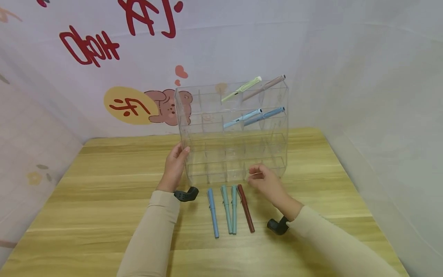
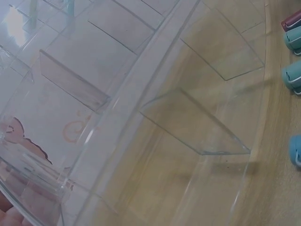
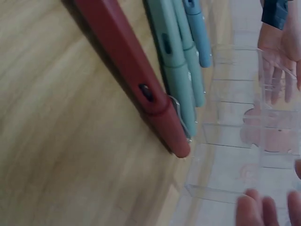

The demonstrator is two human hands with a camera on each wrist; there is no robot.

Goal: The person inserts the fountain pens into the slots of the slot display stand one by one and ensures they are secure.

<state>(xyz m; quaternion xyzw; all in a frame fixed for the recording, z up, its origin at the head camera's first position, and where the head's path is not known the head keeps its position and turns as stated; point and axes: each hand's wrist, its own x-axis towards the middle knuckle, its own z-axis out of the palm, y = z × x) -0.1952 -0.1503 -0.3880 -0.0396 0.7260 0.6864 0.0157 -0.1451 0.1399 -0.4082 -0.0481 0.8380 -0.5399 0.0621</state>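
Note:
A clear rack (image 1: 235, 152) of several compartments stands upright on the table. My left hand (image 1: 175, 165) grips its left edge, the thumb at the front. The right hand (image 1: 268, 184), fingers bent and nothing between them, is in front of the rack's lower right part. On the wood lie a blue pen (image 1: 213, 213), two green pens (image 1: 226, 209) (image 1: 234, 209) and a dark red pen (image 1: 246, 209), the red one nearest the right hand. The upper rows hold a yellow-green pen (image 1: 241, 89), a brownish pen (image 1: 264, 87), a light blue pen (image 1: 242, 118) and a darker blue pen (image 1: 264, 116).
Behind the wooden table (image 1: 121, 184) hangs a white cloth (image 1: 242, 42) with red characters and a bear print (image 1: 170, 107). Pale cloth also hangs at both sides. A black wrist camera (image 1: 278, 226) is under the right wrist, another (image 1: 187, 194) beside the left.

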